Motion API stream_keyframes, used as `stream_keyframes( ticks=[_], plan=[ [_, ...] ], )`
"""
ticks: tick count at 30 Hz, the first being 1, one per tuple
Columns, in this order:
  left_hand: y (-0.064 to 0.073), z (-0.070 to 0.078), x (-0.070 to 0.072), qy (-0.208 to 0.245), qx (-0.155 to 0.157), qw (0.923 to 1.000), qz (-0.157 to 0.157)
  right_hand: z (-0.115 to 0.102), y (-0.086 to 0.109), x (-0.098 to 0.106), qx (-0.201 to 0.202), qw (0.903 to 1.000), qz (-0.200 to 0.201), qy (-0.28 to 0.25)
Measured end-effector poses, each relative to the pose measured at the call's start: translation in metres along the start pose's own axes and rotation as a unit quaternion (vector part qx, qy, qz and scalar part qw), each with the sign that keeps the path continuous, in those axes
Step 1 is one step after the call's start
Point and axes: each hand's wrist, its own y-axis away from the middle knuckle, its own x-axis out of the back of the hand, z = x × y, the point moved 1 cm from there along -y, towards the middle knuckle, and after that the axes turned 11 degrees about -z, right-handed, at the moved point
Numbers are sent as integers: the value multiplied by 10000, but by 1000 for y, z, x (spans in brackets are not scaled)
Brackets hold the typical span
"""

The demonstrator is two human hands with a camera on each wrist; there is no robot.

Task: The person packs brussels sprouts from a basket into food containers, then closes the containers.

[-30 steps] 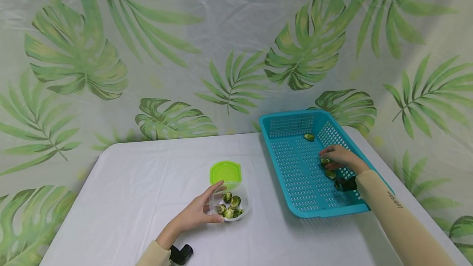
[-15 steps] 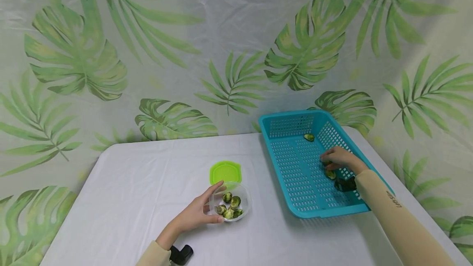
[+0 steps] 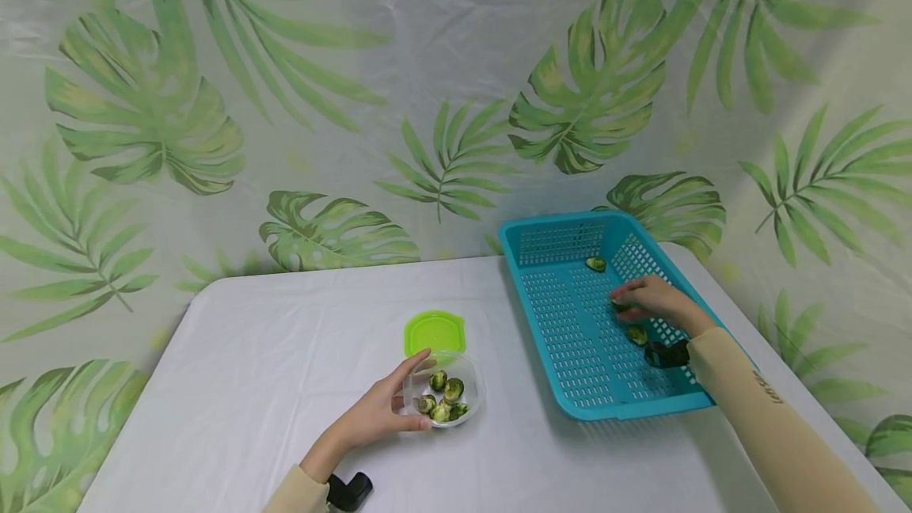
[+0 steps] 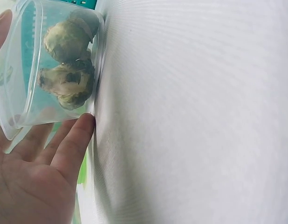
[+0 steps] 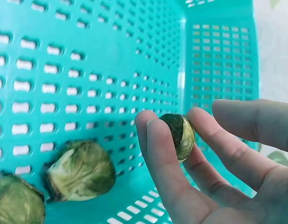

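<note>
My left hand (image 3: 381,410) grips the side of a round clear plastic tub (image 3: 476,394), thumb on one side and fingers on the other. Several Brussels sprouts (image 3: 453,389) lie in that tub; a few show through its wall in the left wrist view. Inside the blue-green basket (image 3: 530,303), my right hand (image 3: 659,303) pinches a Brussels sprout (image 5: 180,135) between its fingertips, held off the basket floor. Below it in the right wrist view sit two loose sprouts, one whole in view (image 5: 81,171) and one cut by the frame edge (image 5: 16,200).
A bright green lid (image 3: 435,332) lies just behind the tub on the white-covered table (image 3: 271,370). Another sprout (image 3: 596,264) rests near the basket's far end. The basket's raised walls surround my right hand. A leaf-patterned cloth (image 3: 456,62) hangs behind the table.
My right hand has taken hold of a sprout, lifted it slightly and shifted a little left and away. The left hand and tub have stayed in place.
</note>
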Motion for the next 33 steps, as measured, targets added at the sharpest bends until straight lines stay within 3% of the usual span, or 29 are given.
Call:
stream_keyframes(
  ticks=[17, 33],
  plan=[
    [0, -1, 0, 41, -32, 10000, -3, -38, 6, -26, 707, 9964, -425, -205],
    [0, 0, 0, 100, 24, 9999, 2, -94, 18, -76, 1762, 9781, -1103, -50]
  ],
)
